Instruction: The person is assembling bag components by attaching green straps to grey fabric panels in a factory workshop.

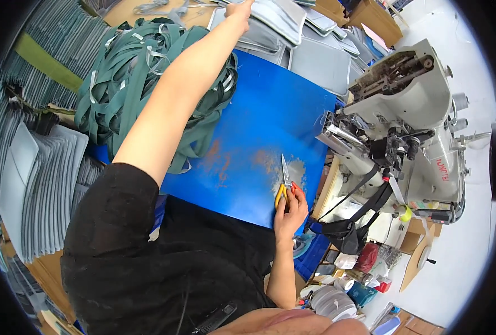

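My right hand is closed round the handles of a pair of scissors, one grip yellow and one red. Their blades point away from me, low over a blue tabletop. Stretched far forward, my left hand is at the top edge of the view, beside grey padded fabric panels. Its fingers are partly cut off there, so their grip is unclear. Under and beside my left forearm lies a large heap of dark green fabric strips with whitish bits among them.
A sewing machine stands at the right, with a black strap hanging by it. Stacked grey panels fill the left side. Cardboard boxes are at the far right. Small supplies and a clear plastic roll lie at lower right.
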Motion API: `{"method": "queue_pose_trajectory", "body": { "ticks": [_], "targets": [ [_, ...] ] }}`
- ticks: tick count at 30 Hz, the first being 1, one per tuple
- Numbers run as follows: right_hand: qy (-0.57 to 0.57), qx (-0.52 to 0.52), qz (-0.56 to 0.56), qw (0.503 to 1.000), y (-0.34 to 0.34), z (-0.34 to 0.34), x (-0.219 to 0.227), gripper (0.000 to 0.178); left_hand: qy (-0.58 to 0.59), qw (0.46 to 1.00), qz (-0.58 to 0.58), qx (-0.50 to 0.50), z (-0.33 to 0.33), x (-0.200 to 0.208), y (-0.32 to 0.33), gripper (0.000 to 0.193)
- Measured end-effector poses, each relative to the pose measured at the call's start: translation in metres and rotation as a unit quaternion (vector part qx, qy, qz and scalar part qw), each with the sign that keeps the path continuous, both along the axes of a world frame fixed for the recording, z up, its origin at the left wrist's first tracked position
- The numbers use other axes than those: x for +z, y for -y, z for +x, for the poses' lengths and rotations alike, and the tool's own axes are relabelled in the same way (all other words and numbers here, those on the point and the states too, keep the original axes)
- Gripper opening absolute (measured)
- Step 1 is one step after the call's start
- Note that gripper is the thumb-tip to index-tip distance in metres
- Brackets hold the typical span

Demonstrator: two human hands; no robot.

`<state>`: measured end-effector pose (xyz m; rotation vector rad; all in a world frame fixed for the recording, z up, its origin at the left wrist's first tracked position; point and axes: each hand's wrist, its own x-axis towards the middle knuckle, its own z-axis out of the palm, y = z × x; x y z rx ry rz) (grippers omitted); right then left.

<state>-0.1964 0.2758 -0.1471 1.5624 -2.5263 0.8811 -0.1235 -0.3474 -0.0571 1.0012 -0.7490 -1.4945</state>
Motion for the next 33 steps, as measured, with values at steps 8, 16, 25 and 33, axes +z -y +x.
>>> {"method": "queue_pose_trajectory", "body": {
  "ticks": [8,16,25,33],
  "targets": [
    [0.03,-0.06,0.097,0.993,-0.032,-0.008,0.035,0.068,0.184,0.91,-0.264,-0.262,-0.033,0.0,-0.243,0.043],
    [0.457,-0.039,0.09,0.884,-0.02,-0.028,0.035,0.089,-0.046,0.887,-0.366,-0.279,-0.027,0.021,-0.393,0.027],
    [0.714,0.081,-0.201,0.666,0.005,0.007,0.17,0.048,-0.069,0.902,-0.344,-0.252,-0.045,0.014,-0.382,0.012],
    [0.797,0.107,-0.229,0.549,0.02,-0.003,0.182,0.04,-0.105,0.902,-0.225,-0.353,-0.046,0.013,-0.377,0.007]
  ]
}}
